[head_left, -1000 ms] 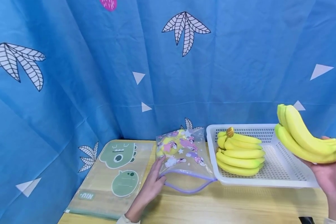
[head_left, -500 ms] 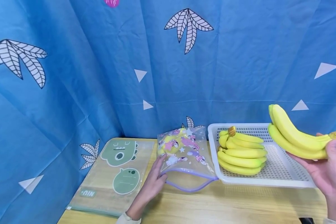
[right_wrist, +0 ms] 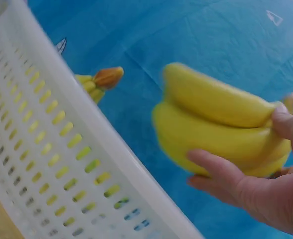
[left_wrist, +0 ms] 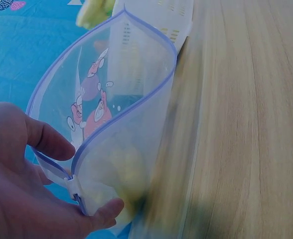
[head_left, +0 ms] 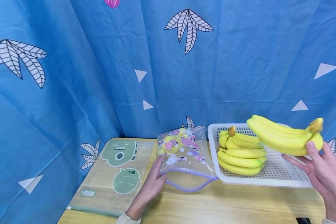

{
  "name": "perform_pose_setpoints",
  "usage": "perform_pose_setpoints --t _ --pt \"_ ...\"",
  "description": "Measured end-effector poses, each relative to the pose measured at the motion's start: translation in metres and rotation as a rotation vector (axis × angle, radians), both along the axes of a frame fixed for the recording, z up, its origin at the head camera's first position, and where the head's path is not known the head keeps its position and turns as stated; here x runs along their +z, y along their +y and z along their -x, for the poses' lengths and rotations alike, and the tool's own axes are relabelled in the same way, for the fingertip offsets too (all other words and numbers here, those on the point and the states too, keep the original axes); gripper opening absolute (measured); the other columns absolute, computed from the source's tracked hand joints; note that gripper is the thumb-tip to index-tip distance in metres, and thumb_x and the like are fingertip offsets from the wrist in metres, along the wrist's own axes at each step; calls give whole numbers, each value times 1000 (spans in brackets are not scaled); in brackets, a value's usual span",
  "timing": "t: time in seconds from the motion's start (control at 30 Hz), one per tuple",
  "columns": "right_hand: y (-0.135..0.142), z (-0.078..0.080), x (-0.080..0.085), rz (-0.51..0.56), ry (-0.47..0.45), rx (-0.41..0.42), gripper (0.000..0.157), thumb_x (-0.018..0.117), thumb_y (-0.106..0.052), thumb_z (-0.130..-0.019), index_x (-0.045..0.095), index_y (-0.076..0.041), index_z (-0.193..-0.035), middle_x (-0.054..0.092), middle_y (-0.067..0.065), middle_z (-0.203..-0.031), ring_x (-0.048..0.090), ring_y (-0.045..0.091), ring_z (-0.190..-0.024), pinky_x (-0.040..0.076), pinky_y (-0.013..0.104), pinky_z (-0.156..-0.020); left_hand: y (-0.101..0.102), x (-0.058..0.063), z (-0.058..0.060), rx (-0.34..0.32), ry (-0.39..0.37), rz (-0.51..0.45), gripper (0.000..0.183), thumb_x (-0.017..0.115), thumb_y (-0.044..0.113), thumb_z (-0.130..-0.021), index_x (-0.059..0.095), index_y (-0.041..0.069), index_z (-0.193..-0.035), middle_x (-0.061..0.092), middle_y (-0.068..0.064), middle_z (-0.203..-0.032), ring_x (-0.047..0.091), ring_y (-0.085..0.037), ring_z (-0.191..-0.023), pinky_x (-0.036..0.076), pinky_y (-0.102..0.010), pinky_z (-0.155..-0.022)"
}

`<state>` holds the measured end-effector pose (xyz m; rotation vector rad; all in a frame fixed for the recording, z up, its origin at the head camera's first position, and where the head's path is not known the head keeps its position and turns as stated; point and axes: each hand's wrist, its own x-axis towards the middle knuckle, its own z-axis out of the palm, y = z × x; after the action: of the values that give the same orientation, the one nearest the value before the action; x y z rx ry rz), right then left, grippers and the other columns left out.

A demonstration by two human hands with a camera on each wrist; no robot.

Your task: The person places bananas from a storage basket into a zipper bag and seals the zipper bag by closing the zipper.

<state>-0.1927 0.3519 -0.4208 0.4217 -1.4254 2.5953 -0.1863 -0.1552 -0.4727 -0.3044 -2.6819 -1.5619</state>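
Observation:
My right hand (head_left: 326, 169) grips a bunch of bananas (head_left: 282, 137) near its brown stem and holds it up over the right part of the white basket (head_left: 268, 183). The right wrist view shows thumb and fingers around the same bananas (right_wrist: 216, 114), beside the basket wall (right_wrist: 62, 114). My left hand (head_left: 154, 180) holds the left corner of a clear zip bag (head_left: 187, 155) with a purple rim. Close up, its thumb and fingers (left_wrist: 52, 142) straddle the slider corner, and the bag's mouth gapes. Something yellow lies inside the bag.
More bananas (head_left: 242, 155) lie in the basket's left half. Left of the zip bag, a larger flat zip bag (head_left: 109, 183) with green dinosaur prints lies on the wooden table (head_left: 226, 205). A blue curtain (head_left: 173, 77) hangs behind. A small black object (head_left: 303, 220) is at the front edge.
My right hand has moved left with the bananas, turning them so the bunch lies flatter with its stem raised. My left hand stays at the bag's corner. The view shifted slightly.

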Motion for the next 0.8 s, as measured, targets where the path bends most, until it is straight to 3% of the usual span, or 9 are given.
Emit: perform_pose_setpoints --t 0.07,0.17,0.33,0.43,0.57,0.63,0.73,0.8 --pt "-5 1 1 -148 45 -37 49 33 -2 -109 30 -13 -156 57 6 -135 73 25 -104 62 45 -72 0 0 0 2 1 1 72 52 -5 -91 33 7 -160 19 -29 -165 19 -49 -150 16 -70 -117" --pt "-10 2 1 -256 74 -48 53 31 1 -108 23 -17 -158 53 6 -138 74 28 -100 62 47 -68 0 0 0 3 1 2 72 52 -5 -92 33 9 -160 19 -28 -165 18 -49 -151 16 -70 -117" --pt "-8 4 -4 -244 47 32 57 30 2 -108 16 -22 -158 48 7 -140 72 34 -104 61 47 -77 0 0 0 1 3 0 72 52 -5 -92 33 8 -160 19 -28 -165 18 -49 -151 15 -70 -117" --pt "-3 5 -10 -223 -28 54 59 33 4 -108 15 -26 -156 47 4 -139 72 29 -108 60 42 -84 -1 -1 0 1 3 -1 72 52 -5 -92 33 8 -160 19 -29 -165 18 -49 -151 15 -70 -117" --pt "1 4 -16 -64 -31 176 62 27 18 -103 22 -20 -152 50 8 -137 67 30 -117 56 45 -94 -1 -1 0 0 3 -4 72 52 -4 -91 33 7 -160 19 -29 -165 18 -49 -151 15 -69 -118" --pt "1 4 -17 98 27 316 61 14 22 -99 26 -11 -149 50 14 -139 61 36 -126 49 52 -103 -1 -1 0 -1 2 -4 72 52 -4 -91 33 8 -160 19 -28 -165 18 -48 -151 16 -69 -118" --pt "2 4 -17 378 89 560 59 -2 11 -98 31 1 -147 36 18 -155 40 43 -143 28 62 -116 0 -1 0 -3 2 -2 71 52 -4 -92 33 8 -160 19 -28 -165 18 -48 -151 16 -69 -118" --pt "3 4 -17 502 67 654 56 -4 -2 -104 34 6 -144 31 18 -159 33 46 -146 20 66 -118 0 0 -1 -2 -4 1 71 52 -4 -93 33 8 -160 19 -28 -165 18 -48 -151 16 -70 -117"
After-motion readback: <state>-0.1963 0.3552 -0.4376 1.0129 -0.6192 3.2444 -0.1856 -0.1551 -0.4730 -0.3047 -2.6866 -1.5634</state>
